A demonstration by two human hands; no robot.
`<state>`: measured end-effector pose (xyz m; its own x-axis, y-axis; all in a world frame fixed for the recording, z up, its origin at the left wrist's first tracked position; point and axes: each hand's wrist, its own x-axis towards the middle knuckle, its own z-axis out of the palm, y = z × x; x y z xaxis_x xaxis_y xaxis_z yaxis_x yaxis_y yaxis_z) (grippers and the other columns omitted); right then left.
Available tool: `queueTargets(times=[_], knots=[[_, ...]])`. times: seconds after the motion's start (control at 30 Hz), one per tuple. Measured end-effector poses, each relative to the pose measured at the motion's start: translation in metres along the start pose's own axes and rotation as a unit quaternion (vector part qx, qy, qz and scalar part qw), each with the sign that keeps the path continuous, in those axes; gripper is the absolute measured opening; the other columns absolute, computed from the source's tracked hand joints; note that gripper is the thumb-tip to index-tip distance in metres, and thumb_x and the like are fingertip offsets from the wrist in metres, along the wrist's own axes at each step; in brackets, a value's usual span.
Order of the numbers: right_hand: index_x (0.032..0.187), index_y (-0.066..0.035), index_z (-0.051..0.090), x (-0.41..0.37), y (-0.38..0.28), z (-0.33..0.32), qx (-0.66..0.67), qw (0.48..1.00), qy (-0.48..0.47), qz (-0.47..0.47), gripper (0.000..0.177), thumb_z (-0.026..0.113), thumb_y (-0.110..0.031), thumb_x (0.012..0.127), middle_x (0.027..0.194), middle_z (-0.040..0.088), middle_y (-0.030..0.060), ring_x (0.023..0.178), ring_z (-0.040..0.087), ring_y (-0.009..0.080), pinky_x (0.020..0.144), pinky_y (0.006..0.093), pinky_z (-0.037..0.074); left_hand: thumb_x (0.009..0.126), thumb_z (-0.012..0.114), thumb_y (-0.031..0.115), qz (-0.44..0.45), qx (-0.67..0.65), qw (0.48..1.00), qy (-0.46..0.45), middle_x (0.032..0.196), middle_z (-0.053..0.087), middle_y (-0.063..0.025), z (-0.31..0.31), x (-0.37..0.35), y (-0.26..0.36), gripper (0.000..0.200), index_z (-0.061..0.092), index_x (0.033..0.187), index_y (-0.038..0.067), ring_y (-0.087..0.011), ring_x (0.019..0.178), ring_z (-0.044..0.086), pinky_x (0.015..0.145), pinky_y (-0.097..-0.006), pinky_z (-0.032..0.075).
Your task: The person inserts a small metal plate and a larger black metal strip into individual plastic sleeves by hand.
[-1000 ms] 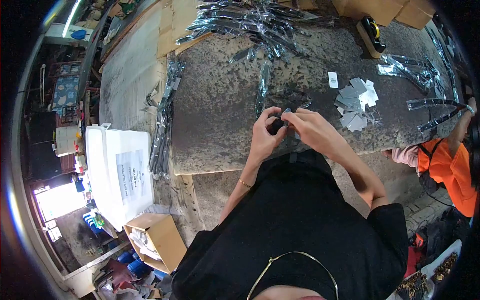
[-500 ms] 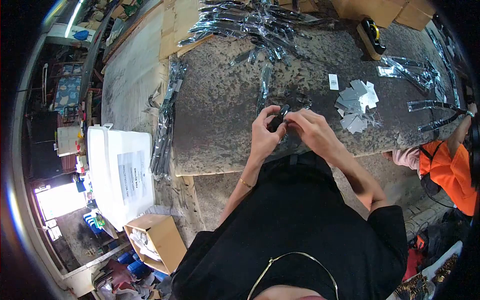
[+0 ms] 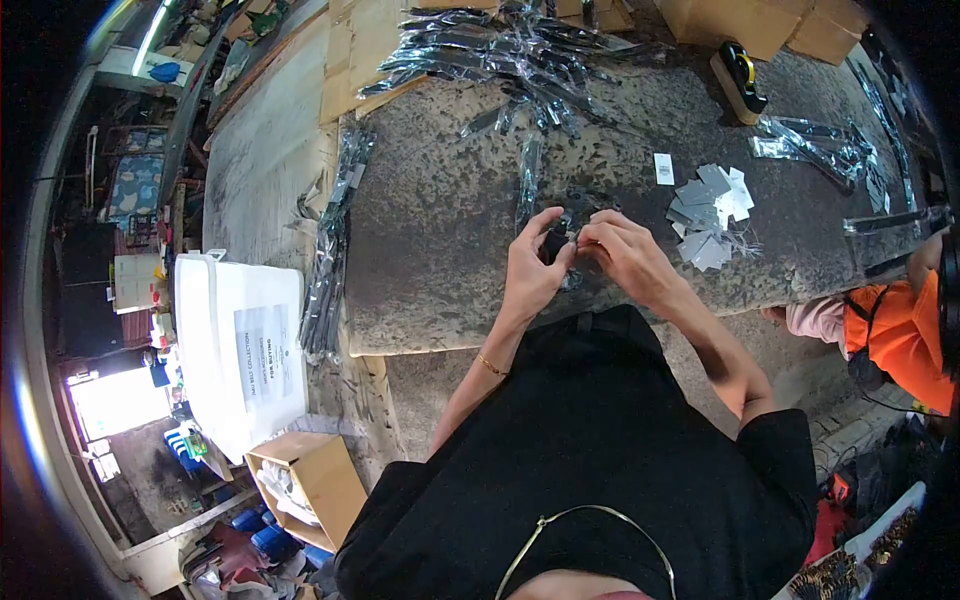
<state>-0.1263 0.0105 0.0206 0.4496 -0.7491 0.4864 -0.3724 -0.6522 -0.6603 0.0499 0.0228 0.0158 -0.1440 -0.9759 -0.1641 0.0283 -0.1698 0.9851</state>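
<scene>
Near the table's front edge, my left hand (image 3: 533, 265) has its fingers and thumb closed round a small dark item (image 3: 556, 240), perhaps part of a belt. My right hand (image 3: 622, 252) meets it from the right, fingertips pinched; what lies between them is too small to make out. A strip in clear wrapping (image 3: 529, 180) lies just beyond my left hand. Right of my hands are a pile of grey and white tags (image 3: 708, 210) and a single white tag (image 3: 664, 169).
Wrapped dark strips (image 3: 500, 50) are heaped at the table's far side, with more (image 3: 335, 240) along the left. A tape dispenser (image 3: 738, 85) stands far right. A white bin (image 3: 240, 350) and cardboard box (image 3: 325, 490) are at left. A person in orange (image 3: 900, 330) is at right.
My hands have drawn slightly apart at the fingertips around the dark item. At the right, the co-worker's arm and the wrapped strips near it have shifted.
</scene>
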Motion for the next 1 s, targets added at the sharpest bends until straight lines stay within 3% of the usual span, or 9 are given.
queueTargets(times=[0.23,0.3,0.33,0.4,0.53,0.63,0.7,0.83,1.0], knots=[[0.101,-0.002,0.059,0.011,-0.013,-0.004,-0.029,0.995,0.096,-0.003,0.027,0.068,0.001,0.075,0.088,0.061,0.0124,0.082,0.061,0.0303,0.069,0.0363,0.051,0.083,0.063,-0.002,-0.021,0.003,1.0,0.007,0.09,0.062,-0.0045,-0.002,0.006,0.009,0.051,0.043,0.129,-0.001,-0.0062,0.077,0.056,0.066,-0.0205,0.046],[0.108,-0.004,0.061,0.004,-0.012,-0.008,0.069,0.979,0.014,0.189,0.036,0.071,0.003,0.073,0.088,0.059,0.0087,0.07,0.059,0.0182,0.066,0.0295,0.049,0.083,0.064,-0.001,-0.006,-0.005,1.0,0.019,0.088,0.062,-0.0036,0.0,0.007,0.01,0.051,0.042,0.129,0.001,-0.0063,0.076,0.056,0.065,-0.0205,0.046],[0.108,-0.004,0.061,0.004,-0.011,-0.013,0.067,0.98,0.013,0.188,0.036,0.071,0.003,0.073,0.088,0.059,0.0087,0.07,0.059,0.0182,0.066,0.0295,0.049,0.083,0.064,0.001,-0.022,0.003,1.0,0.006,0.087,0.061,-0.0035,-0.001,0.008,0.01,0.052,0.041,0.13,0.002,-0.0071,0.077,0.056,0.066,-0.0208,0.046],[0.114,-0.007,0.06,0.004,-0.011,-0.024,0.13,0.938,-0.086,0.311,0.04,0.069,0.001,0.075,0.076,0.06,0.0069,0.069,0.059,0.0175,0.064,0.0307,0.048,0.084,0.064,0.003,-0.041,0.012,0.999,-0.009,0.086,0.06,-0.0033,-0.005,0.007,0.008,0.053,0.039,0.131,0.003,-0.0079,0.078,0.057,0.067,-0.0212,0.046],[0.119,-0.006,0.06,0.002,0.004,-0.04,0.293,0.896,-0.075,0.324,0.044,0.069,0.001,0.076,0.074,0.06,0.0017,0.067,0.057,0.0104,0.06,0.027,0.046,0.083,0.062,0.001,-0.024,-0.132,0.981,-0.137,0.106,0.056,-0.0077,-0.017,0.008,0.004,0.064,0.029,0.138,0.006,-0.0128,0.091,0.056,0.075,-0.0241,0.046],[0.117,-0.001,0.058,0.003,0.01,-0.04,0.523,0.763,-0.012,0.381,0.038,0.067,0.0,0.081,0.077,0.06,-0.0006,0.069,0.058,0.0074,0.059,0.0209,0.047,0.08,0.061,-0.003,-0.006,-0.125,0.972,-0.199,0.117,0.051,-0.01,-0.018,0.006,0.007,0.073,0.023,0.142,0.008,-0.0166,0.099,0.055,0.078,-0.0268,0.047],[0.115,-0.001,0.058,0.005,0.012,-0.032,0.498,0.776,0.019,0.387,0.036,0.067,0.0,0.081,0.078,0.061,0.0003,0.069,0.059,0.0081,0.059,0.0218,0.048,0.076,0.06,-0.009,-0.022,-0.023,0.976,-0.217,0.124,0.048,-0.0127,-0.019,0.006,0.007,0.081,0.02,0.143,0.011,-0.021,0.106,0.057,0.079,-0.0303,0.049],[0.11,-0.003,0.055,0.009,0.013,-0.012,0.404,0.813,0.108,0.404,0.028,0.066,-0.001,0.084,0.077,0.064,0.0032,0.066,0.061,0.0084,0.056,0.0214,0.049,0.076,0.057,-0.012,-0.028,-0.051,0.975,-0.215,0.125,0.048,-0.0151,-0.011,0.006,0.004,0.08,0.02,0.143,0.011,-0.0216,0.105,0.06,0.076,-0.0294,0.049],[0.108,-0.003,0.057,0.007,0.008,-0.002,0.317,0.853,0.121,0.396,0.027,0.066,0.0,0.082,0.074,0.065,0.0049,0.065,0.062,0.0095,0.058,0.0234,0.049,0.078,0.052,-0.015,-0.053,-0.047,0.986,-0.153,0.123,0.051,-0.0163,-0.009,0.005,0.0,0.076,0.022,0.142,0.011,-0.0195,0.099,0.063,0.074,-0.0264,0.05]])
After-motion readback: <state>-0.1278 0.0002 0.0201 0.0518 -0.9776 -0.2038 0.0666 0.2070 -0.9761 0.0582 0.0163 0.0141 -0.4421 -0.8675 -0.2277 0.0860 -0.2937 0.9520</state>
